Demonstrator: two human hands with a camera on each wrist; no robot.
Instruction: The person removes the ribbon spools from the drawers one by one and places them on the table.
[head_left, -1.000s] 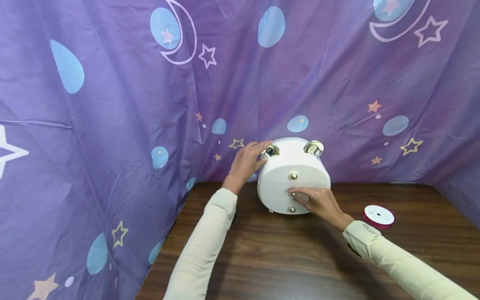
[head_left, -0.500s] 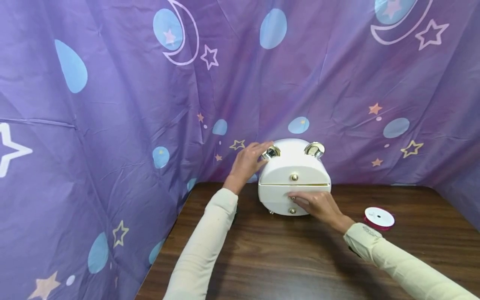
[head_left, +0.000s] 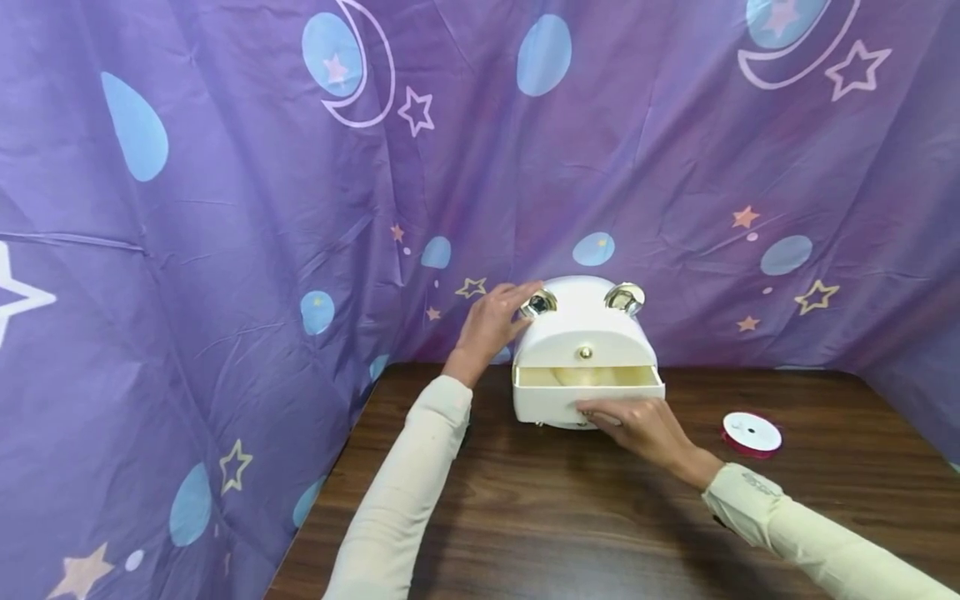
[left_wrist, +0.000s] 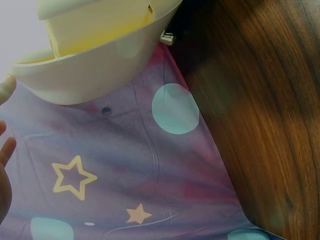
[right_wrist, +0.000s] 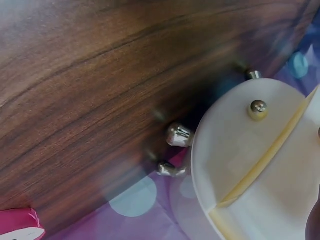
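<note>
A white drawer box [head_left: 540, 343] with gold ears stands at the back of the table, its middle drawer [head_left: 547, 406] pulled partway out. Gold lining shows inside the drawer, also in the left wrist view, where the box [left_wrist: 85, 77] fills the top. My right hand [head_left: 637, 425] pinches the middle drawer's knob, which the fingers mostly hide. My left hand [head_left: 491, 323] holds the box at its left ear [head_left: 542, 302], thumb in front and fingers above. The upper drawer's knob [head_left: 586, 353] is free. In the right wrist view the lowest knob [right_wrist: 257, 110] shows.
A spool of pink ribbon [head_left: 752, 433] with a white face lies on the wooden table [head_left: 525, 517], right of the box. A purple curtain [head_left: 450, 150] with moons and stars hangs close behind. Short metallic feet [right_wrist: 179, 135] hold the box up.
The middle drawer has slid out toward me from fully closed, its gold inside coming into sight. My right hand has moved slightly nearer with it; my left hand stays at the ear.
</note>
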